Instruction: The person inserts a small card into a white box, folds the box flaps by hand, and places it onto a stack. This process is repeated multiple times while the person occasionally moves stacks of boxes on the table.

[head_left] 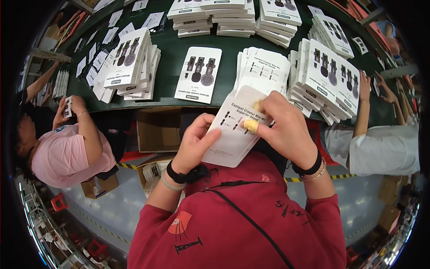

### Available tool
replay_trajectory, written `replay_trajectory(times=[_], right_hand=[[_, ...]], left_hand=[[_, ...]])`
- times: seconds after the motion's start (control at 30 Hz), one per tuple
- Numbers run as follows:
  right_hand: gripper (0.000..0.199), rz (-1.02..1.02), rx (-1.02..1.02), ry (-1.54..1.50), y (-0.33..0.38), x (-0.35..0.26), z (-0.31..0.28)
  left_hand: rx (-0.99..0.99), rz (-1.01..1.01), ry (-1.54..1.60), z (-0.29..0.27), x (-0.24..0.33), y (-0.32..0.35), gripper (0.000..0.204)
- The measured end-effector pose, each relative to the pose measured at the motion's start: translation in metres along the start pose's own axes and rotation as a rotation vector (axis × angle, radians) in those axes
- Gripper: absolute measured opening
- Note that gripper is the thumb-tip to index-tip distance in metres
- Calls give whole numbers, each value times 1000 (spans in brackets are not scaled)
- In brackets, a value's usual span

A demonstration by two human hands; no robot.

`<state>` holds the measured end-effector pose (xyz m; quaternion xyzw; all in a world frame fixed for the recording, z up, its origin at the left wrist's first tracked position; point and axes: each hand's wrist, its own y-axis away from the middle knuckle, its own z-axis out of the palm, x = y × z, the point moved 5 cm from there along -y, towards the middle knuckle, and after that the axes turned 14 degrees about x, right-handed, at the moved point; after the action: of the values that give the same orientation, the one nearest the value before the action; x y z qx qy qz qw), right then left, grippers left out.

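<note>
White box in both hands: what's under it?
Under the white box, held by the left hand and right hand, only the red shirt shows; its underside is hidden.

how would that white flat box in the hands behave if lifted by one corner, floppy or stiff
The white flat box is probably fairly stiff: it stays flat between the left hand and right hand. Likely light, being thin card. Its smooth face may slip; one finger wears a yellow cot.

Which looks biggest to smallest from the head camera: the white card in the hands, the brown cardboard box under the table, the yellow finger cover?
1. White card, though it's closest to the camera, so that's unsure.
2. Cardboard box, partly hidden; looks nearly the same.
3. Yellow finger cover, clearly smallest.
</note>
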<state>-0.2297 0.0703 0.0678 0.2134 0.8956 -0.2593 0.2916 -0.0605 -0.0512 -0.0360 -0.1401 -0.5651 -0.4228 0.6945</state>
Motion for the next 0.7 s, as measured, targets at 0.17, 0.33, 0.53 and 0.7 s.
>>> replay_trajectory(times=[0.17,0.33,0.53,0.7], right_hand=[[27,-84,-105,-205,1,-4,6],[26,-269,-42,40,2,-29,-5],[29,284,-351,-223,19,-1,6],[31,434,-247,-601,36,12,19]], left_hand=[[-417,-428,452,20,-4,23,73],[-510,-453,441,37,-4,21,91],[-417,-521,393,38,0,25,90],[-331,-357,266,25,-8,30,77]])
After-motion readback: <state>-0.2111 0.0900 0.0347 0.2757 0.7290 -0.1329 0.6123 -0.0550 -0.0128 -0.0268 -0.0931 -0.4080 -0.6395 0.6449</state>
